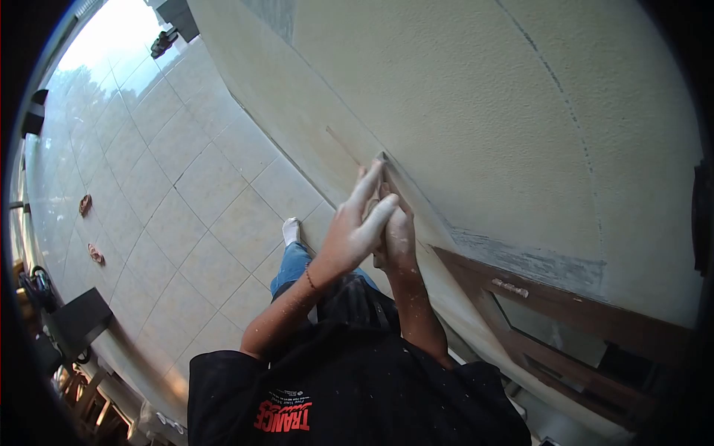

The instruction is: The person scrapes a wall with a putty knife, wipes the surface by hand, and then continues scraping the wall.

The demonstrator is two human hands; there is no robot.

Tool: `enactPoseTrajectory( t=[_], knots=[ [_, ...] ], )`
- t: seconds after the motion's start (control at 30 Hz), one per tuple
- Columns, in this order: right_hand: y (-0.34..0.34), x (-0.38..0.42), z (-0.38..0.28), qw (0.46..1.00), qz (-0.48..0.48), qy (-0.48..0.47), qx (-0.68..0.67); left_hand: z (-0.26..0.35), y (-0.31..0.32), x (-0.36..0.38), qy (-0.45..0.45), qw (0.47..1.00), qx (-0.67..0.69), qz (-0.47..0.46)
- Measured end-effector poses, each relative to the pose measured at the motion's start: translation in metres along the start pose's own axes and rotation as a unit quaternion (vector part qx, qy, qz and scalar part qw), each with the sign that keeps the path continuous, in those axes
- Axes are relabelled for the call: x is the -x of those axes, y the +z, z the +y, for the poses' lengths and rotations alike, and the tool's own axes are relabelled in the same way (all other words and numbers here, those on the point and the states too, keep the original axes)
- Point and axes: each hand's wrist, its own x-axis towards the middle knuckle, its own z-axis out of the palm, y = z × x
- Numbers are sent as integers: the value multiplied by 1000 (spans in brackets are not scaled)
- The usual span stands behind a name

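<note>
My left hand (351, 229) and my right hand (399, 232) are together against the cream wall (461, 97), both coated in white dust. The right hand's fingers are closed round a slim scraper-like tool, mostly hidden, whose dark grey tip (383, 157) touches the wall at a thin groove. Pressed over the tool from the left side, my left hand has its index finger stretched toward that tip. The tool's exact kind is hidden by the fingers. A grey patched strip (528, 260) crosses the wall to the right of the hands.
A brown wooden frame (476, 279) with glass panes is set in the wall at lower right. Pale floor tiles (186, 215) stretch to the left, with sandals (85, 204) on them. My socked foot (291, 232) stands near the wall's base.
</note>
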Motion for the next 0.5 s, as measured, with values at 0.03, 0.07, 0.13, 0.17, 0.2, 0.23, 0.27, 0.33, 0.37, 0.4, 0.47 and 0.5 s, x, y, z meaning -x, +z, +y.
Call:
enactPoseTrajectory(
  t=[0.03,0.07,0.13,0.17,0.2,0.23,0.27,0.33,0.37,0.4,0.47,0.5],
  knots=[
    [5,-7,-4,998,-23,52,-13,4,-16,-3,-6,1000,3,21],
    [3,-8,-1,998,1,67,-10,8,-27,-8,27,997,-22,69],
    [-10,-9,25,993,50,103,-5,20,-36,-16,135,973,-103,159],
    [-26,-4,38,991,31,130,17,26,-36,-20,190,949,-147,204],
    [-51,-3,69,984,39,171,19,35,-25,-25,258,916,-190,243],
    [-70,3,94,977,50,205,18,42,-11,-28,323,874,-227,282],
    [-86,12,115,969,61,241,18,39,8,-34,391,850,-235,264],
    [-114,33,153,949,90,301,42,5,57,-38,490,809,-279,168],
    [-117,46,161,950,113,292,7,-30,81,-37,519,789,-317,88],
    [-120,57,168,949,134,283,-28,-65,98,-46,530,754,-388,-11],
    [-130,77,185,940,169,291,-55,-152,114,-61,646,666,-372,1],
    [-137,86,191,935,185,294,-67,-181,111,-54,587,701,-403,-45]
  ],
)
